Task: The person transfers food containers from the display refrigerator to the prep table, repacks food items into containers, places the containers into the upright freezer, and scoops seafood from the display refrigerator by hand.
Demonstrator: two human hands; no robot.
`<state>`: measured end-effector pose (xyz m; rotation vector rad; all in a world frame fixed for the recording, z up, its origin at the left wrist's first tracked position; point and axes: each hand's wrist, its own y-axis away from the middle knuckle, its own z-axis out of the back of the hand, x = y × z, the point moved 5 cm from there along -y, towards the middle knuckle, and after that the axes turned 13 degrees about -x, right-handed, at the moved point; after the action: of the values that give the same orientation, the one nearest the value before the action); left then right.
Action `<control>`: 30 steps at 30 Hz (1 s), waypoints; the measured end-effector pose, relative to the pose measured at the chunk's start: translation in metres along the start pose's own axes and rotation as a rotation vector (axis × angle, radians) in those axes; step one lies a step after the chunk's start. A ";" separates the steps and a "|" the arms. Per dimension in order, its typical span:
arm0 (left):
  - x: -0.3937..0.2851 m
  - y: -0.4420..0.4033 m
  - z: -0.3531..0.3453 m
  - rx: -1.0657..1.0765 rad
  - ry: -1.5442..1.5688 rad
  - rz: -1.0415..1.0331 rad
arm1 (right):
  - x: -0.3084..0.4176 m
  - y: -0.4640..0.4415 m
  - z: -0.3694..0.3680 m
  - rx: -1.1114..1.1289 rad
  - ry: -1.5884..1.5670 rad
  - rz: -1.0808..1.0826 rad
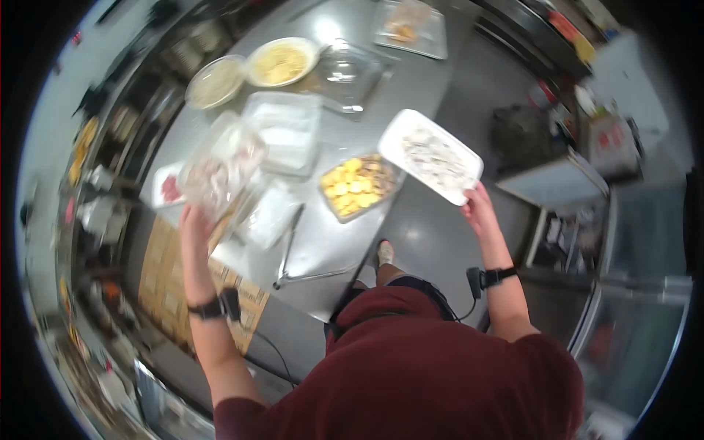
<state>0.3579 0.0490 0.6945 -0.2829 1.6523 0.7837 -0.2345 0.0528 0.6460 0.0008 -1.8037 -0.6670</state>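
My right hand (478,209) is closed on the near corner of a white tray (394,149). Pale, greyish-white pieces of food (433,156) lie spread in the tray, which is held out beyond the table's right edge. On the other side, my left hand (194,224) is closed at the lower edge of a transparent plastic bag (220,167) with pale pinkish contents, blurred. Between the hands, a container of yellow rounds and darker pieces (357,186) stands at the table's edge. Beside the bag sits a white tray with red meat (169,185).
On the steel table (323,246) are a lidded translucent tub (284,132), a bowl of yellow strips (281,64), another round bowl (215,82), a transparent lid (345,73) and a far tray (412,29). Flattened cardboard (165,271) lies at left; a glass-doored cabinet (634,323) stands right.
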 end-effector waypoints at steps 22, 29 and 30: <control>0.174 0.197 -0.396 1.141 -0.426 0.342 | 0.016 0.045 0.152 -0.011 0.000 -0.058; 0.211 0.253 -0.478 1.442 -0.562 0.356 | 0.001 0.041 0.235 -0.109 -0.076 -0.244; 0.214 0.258 -0.487 1.458 -0.578 0.356 | 0.001 0.039 0.244 -0.128 -0.073 -0.235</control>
<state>-0.2227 -0.0163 0.6031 1.1676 1.3280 -0.2375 -0.4368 0.1914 0.6194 0.1054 -1.8441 -0.9599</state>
